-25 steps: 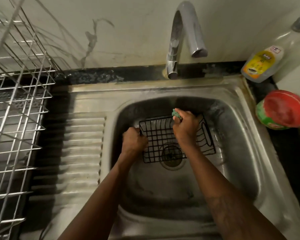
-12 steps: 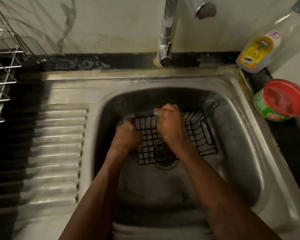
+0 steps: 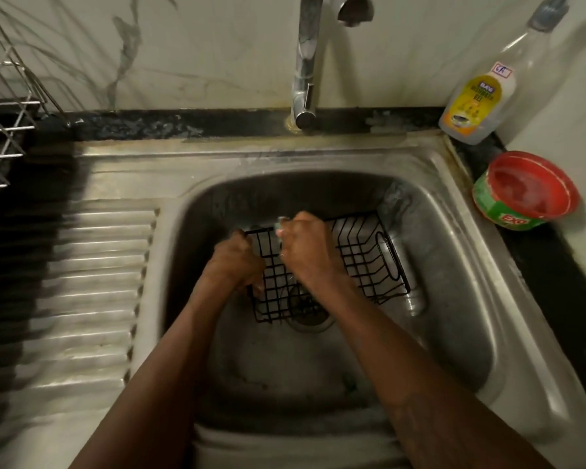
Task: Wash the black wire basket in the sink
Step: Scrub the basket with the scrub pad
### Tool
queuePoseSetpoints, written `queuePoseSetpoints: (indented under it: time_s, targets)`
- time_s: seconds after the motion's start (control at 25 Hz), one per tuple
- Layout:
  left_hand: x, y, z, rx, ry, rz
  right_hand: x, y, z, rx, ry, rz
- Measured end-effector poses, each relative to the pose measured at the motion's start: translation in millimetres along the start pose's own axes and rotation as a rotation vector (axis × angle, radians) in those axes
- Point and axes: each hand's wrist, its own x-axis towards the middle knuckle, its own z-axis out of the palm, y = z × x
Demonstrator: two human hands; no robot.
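The black wire basket lies in the steel sink, over the drain. My left hand grips the basket's left edge. My right hand is curled round a small green scrub pad and presses it against the basket's wires near the back left. Only a corner of the pad shows past my fingers. The basket's right end, with its oval handle loop, is uncovered.
The tap stands behind the sink; no water shows. A dish-gel bottle and a red-topped soap tub sit at the right. The ribbed drainboard lies left, with a metal dish rack beyond it.
My right hand has moved with the pad leftward along the basket's back edge. My view has shifted, so the rack now sits further left.
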Motion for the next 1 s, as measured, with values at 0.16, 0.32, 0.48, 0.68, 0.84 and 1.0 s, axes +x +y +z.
queuePoseSetpoints:
  time_s: [0.16, 0.32, 0.48, 0.68, 0.84, 1.0]
  targets:
    - [0.7, -1.8, 0.9, -0.118, -0.019, -0.029, 4.8, 29.6, -9.1, -0.070, 0.112, 0.100]
    - [2.8, -3.5, 2.5, -0.175, -0.049, -0.015, 9.3, 82.2, -38.2, -0.105, 0.281, 0.397]
    - [-9.3, -1.6, -0.2, -0.206, -0.040, -0.013, 6.1, 44.8, -14.4, 0.031, 0.126, 0.285]
    - [-11.5, -1.7, -5.5, -0.219, -0.008, -0.034, 10.4, 24.4, 3.9, 0.075, 0.063, 0.216]
    - [-9.2, -2.6, -4.6, -0.228, 0.001, -0.037, 5.5, 53.6, -9.5, 0.235, 0.247, 0.420]
    - [-7.6, -2.3, -4.3, -0.223, -0.006, -0.029, 15.3, 77.3, -20.1, 0.415, 0.450, 0.551]
